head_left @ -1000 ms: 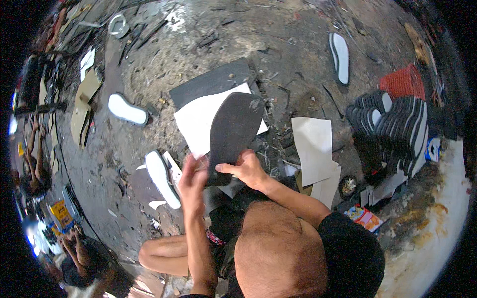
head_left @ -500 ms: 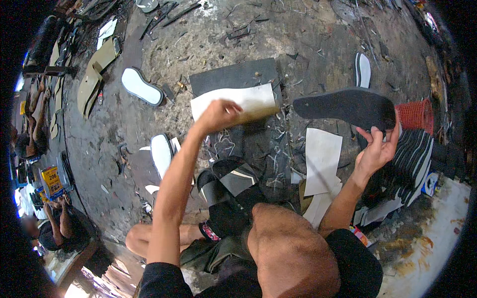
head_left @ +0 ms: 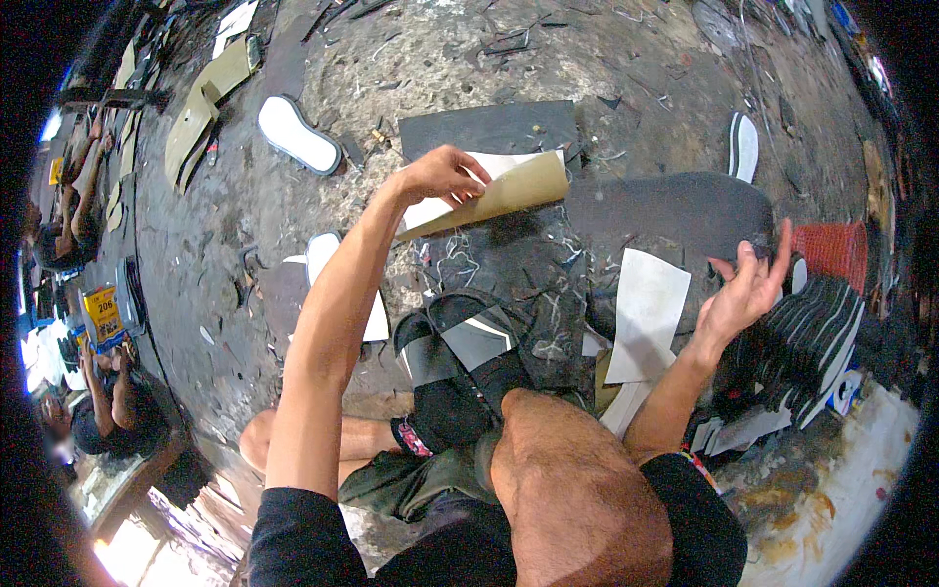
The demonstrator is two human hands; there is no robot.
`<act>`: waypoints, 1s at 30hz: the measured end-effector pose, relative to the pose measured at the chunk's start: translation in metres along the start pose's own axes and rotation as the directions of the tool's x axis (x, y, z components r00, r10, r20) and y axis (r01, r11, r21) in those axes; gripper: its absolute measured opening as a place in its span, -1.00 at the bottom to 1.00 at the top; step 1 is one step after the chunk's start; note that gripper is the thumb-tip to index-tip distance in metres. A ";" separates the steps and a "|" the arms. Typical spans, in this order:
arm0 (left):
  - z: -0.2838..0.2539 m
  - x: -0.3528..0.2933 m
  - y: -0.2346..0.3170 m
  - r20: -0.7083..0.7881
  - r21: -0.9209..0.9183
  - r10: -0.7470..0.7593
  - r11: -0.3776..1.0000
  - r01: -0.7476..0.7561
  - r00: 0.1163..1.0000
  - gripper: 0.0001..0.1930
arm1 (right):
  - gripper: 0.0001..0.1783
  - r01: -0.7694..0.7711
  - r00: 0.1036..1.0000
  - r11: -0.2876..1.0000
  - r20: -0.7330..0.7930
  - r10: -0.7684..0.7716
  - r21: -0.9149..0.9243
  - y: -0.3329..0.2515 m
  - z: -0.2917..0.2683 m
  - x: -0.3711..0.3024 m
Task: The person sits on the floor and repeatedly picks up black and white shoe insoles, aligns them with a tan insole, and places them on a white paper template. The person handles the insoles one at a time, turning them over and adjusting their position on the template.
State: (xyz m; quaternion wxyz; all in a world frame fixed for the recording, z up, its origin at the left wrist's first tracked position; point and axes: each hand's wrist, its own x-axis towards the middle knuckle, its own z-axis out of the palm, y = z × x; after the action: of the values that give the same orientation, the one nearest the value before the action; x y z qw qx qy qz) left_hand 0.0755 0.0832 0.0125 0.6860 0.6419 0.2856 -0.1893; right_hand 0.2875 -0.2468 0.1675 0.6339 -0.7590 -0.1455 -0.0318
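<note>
In front of me a white sheet with a tan underside point(head_left: 528, 186) is curled over, resting on a dark flat slab point(head_left: 489, 125). My left hand point(head_left: 442, 178) has its fingers closed on the sheet's turned-up edge. Off to the right, my right hand point(head_left: 740, 293) is open, fingers spread, holding nothing. Just beyond it is a large dark shoe-sole piece point(head_left: 675, 210), smeared by motion and apart from the fingers. A pale cut sheet point(head_left: 648, 313) lies on the floor left of my right hand.
White soles with dark rims point(head_left: 298, 135) lie at the far left, and another point(head_left: 744, 147) at the far right. A stack of dark soles point(head_left: 817, 338) and a red mesh basket point(head_left: 831, 256) stand at right. A co-worker point(head_left: 112, 411) sits at far left.
My right hand has let go of the dark sole piece, which has moved slightly left and down. My left hand has moved up a little, and the sheet's tan side shows more.
</note>
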 end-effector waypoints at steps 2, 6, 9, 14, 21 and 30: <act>0.017 -0.015 0.002 0.163 -0.206 0.030 0.979 0.005 0.986 -0.33 | -0.34 -0.113 0.988 0.990 0.117 0.103 0.081 0.003 0.006 -0.002; 0.065 -0.059 -0.027 -0.220 -0.573 0.247 0.750 -0.330 0.944 -0.09 | -0.35 -0.340 0.916 0.926 0.281 0.287 0.165 0.040 0.044 -0.038; 0.093 -0.079 -0.035 -0.546 -0.680 -0.106 0.635 -0.366 0.831 -0.32 | -0.35 -0.568 0.760 0.807 0.481 0.437 0.165 0.073 0.063 -0.067; 0.107 -0.099 -0.070 -0.678 -0.671 -0.284 0.615 -0.413 0.678 -0.46 | -0.48 -0.520 0.679 0.849 0.556 0.479 -0.097 0.114 0.074 -0.082; 0.107 -0.098 -0.091 -0.738 -0.508 -0.282 0.830 -0.230 0.613 -0.47 | -0.48 -0.516 0.630 0.817 0.532 0.566 -0.259 0.137 0.072 -0.082; 0.109 -0.093 -0.097 -0.762 -0.443 -0.216 0.861 -0.248 0.611 -0.47 | -0.47 -0.418 0.680 0.870 0.544 0.490 -0.262 0.159 0.069 -0.087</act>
State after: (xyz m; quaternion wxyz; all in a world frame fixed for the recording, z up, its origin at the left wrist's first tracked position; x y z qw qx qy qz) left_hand -0.0404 -0.0443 -0.0024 0.6332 0.4564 0.5915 0.2020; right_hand 0.2362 -0.2201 -0.0180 0.4982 -0.7771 -0.1414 0.3576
